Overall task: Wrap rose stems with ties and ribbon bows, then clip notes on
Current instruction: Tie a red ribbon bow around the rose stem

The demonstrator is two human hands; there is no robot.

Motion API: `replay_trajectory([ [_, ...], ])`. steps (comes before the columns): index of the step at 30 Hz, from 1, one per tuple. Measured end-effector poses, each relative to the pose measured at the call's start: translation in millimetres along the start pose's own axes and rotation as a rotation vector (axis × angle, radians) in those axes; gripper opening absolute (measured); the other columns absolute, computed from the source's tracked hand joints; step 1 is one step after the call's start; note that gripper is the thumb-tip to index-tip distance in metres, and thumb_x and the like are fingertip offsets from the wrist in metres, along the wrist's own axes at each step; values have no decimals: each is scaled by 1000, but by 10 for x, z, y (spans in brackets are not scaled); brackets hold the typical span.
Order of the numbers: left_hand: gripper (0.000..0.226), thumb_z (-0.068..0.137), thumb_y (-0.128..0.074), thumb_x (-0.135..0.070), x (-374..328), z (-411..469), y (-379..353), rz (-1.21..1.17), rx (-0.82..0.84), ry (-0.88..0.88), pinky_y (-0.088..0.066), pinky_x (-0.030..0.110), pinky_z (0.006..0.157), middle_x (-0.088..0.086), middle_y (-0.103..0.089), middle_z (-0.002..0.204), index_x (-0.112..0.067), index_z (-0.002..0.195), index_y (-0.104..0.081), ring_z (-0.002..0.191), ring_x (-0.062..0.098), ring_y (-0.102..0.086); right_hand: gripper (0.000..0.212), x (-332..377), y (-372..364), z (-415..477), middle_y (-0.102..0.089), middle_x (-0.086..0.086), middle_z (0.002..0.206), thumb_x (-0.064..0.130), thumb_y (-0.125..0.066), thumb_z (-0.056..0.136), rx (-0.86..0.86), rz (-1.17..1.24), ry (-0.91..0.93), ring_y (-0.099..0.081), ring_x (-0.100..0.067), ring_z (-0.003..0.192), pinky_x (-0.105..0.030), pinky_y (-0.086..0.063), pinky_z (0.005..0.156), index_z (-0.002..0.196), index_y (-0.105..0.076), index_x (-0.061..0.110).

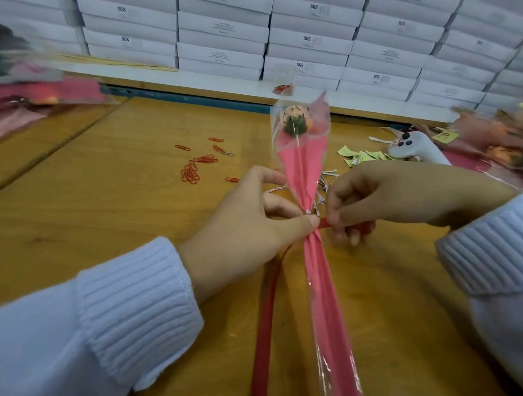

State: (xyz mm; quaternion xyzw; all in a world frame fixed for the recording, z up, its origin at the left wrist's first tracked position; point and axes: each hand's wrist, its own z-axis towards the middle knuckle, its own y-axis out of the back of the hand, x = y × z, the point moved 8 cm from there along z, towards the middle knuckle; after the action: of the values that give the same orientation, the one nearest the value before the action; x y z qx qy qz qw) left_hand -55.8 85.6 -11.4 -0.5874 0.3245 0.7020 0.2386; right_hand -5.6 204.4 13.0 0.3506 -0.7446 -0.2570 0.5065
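A pink-wrapped rose (299, 166) is held over the wooden surface (115, 219), its neck at the silver tie (308, 212) pinched by the left grip (245, 233), with a red ribbon (264, 335) pinched just beside it by the right grip (392, 196).

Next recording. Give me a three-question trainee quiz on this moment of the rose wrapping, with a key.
1. True or false: a silver twist tie already cinches the wrapped rose at its neck.
2. What does the right hand pinch? A) the red ribbon B) a yellow note C) nothing
3. Fill in: seen from the person's side, the loose paper clips lie on the table to the ____ of the wrapped rose.

Key: 1 true; 2 A; 3 left.
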Motion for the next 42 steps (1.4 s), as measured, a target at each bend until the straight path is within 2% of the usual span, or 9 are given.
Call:
replay_trajectory([
  [3,60,76,-75,-25,-15,-10,-42,18,54,-13,-47,23,80,-11,-73,80,-23,125,-40,76,0,-66,19,90,-99,9,-68,1,65,11,-56,92,30,102,38,-60,-5,55,-16,-45,51,76,-65,10],
  [8,61,77,-76,-15,5,-9,-44,6,37,1,-54,46,88,-2,-73,76,-20,125,-39,81,20,-70,28,47,-102,47,-63,-6,63,3,-50,94,2,340,-2,-54,-7,51,-16,-45,47,71,-66,8],
  [14,53,80,-73,-28,18,-6,-80,309,125,5,-55,21,68,-4,-71,73,-22,123,-42,64,3,-66,16,-70,-186,73,-66,-5,71,18,-60,90,67,213,-129,-56,-10,59,-17,-45,50,84,-69,6],
  [21,18,96,-50,-15,63,71,-2,335,73,36,-46,16,46,-4,-60,65,-16,114,-50,41,2,-54,14,-95,-184,90,-71,3,70,25,-67,86,48,-14,-158,-54,-3,54,-14,-42,52,84,-71,12],
  [25,26,92,-53,-2,91,107,113,373,23,42,-44,12,43,-1,-59,81,-17,113,-47,40,0,-56,21,-106,-180,94,-68,4,64,28,-59,90,62,18,-132,-51,-1,48,-15,-40,51,80,-69,13],
  [29,18,90,-58,-5,131,149,260,414,-4,115,-56,20,55,0,-66,81,-16,103,-52,50,9,-66,27,-103,-156,99,-66,0,63,26,-53,94,65,117,-82,-51,-4,47,-18,-40,51,78,-67,10],
  [33,8,91,-57,-2,111,156,331,307,36,190,-50,17,47,3,-70,67,-9,93,-60,49,6,-62,36,-57,-81,52,-65,-6,64,36,-49,88,62,303,41,-53,-9,50,-17,-43,51,80,-66,6],
  [37,15,95,-47,-2,55,140,293,6,131,212,-50,18,48,7,-71,70,-6,98,-61,55,10,-61,36,20,74,-12,-65,-4,64,41,-50,89,2,558,264,-55,-9,52,-20,-43,51,77,-73,16],
  [42,31,95,-38,2,43,120,205,-244,263,252,-55,23,58,16,-70,81,-2,88,-69,67,17,-67,31,179,108,-69,-66,2,73,43,-65,81,73,693,476,-58,-7,63,-19,-49,63,94,-74,16],
])
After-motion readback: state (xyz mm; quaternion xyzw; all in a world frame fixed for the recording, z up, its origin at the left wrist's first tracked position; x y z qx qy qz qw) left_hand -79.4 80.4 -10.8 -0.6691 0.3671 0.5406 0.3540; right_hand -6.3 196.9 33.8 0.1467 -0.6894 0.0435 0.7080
